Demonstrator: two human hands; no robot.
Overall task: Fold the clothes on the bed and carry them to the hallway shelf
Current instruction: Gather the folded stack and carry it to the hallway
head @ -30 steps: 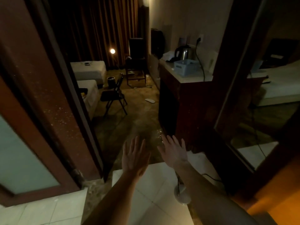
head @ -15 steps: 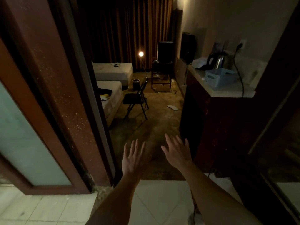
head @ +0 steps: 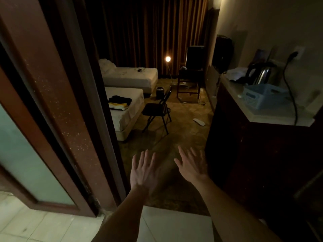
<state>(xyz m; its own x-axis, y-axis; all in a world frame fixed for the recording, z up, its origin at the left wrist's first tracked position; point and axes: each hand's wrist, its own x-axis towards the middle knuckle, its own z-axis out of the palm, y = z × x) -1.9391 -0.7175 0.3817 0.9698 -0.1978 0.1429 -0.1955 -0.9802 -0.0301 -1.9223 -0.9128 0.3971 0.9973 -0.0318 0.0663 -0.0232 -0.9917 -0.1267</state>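
I stand at the doorway of a dim bedroom. Dark and yellow-and-white clothes [head: 118, 103] lie in a loose pile on the near bed [head: 129, 110], left of centre and partly hidden by the door frame. My left hand [head: 144, 169] and my right hand [head: 193, 165] are stretched out in front of me over the carpet, fingers spread, holding nothing. Both hands are far from the bed.
A brown door frame [head: 70, 105] fills the left. A black folding chair [head: 157, 110] stands beside the near bed. A dark cabinet [head: 258, 154] on the right carries a blue basket [head: 262, 96] and a kettle [head: 262, 74]. A second bed [head: 132, 75], a bin [head: 160, 91] and a lamp [head: 168, 58] are farther back.
The view has swung left and moved forward through the doorway, so the near bed and the clothes on it show more. Both hands stay open and outstretched.
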